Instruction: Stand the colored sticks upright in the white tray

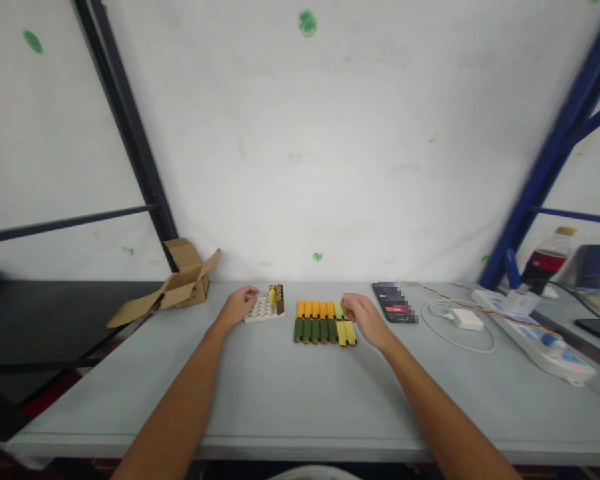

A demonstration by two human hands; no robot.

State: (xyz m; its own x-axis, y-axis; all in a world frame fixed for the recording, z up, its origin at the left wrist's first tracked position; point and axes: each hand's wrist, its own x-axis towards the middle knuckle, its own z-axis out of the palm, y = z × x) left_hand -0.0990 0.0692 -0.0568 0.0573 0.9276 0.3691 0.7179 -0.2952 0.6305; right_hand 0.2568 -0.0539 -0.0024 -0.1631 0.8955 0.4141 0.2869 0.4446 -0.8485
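Note:
A white pegboard tray (261,311) lies on the grey table (290,393), with a yellow piece and a brown piece (279,299) standing upright at its far right corner. My left hand (238,305) rests on the tray's left edge, fingers curled against it. To the right lie two rows of flat blocks: orange and light green ones (316,309) behind, dark green and yellow ones (324,331) in front. My right hand (364,319) sits at the right end of these rows, its fingertips pinched at a yellow-green block (344,308).
An open cardboard box (180,281) sits at the back left. A phone (394,303), a white charger with cable (466,319), a power strip (540,337) and a cola bottle (544,261) stand to the right. Dark and blue shelf posts flank the table.

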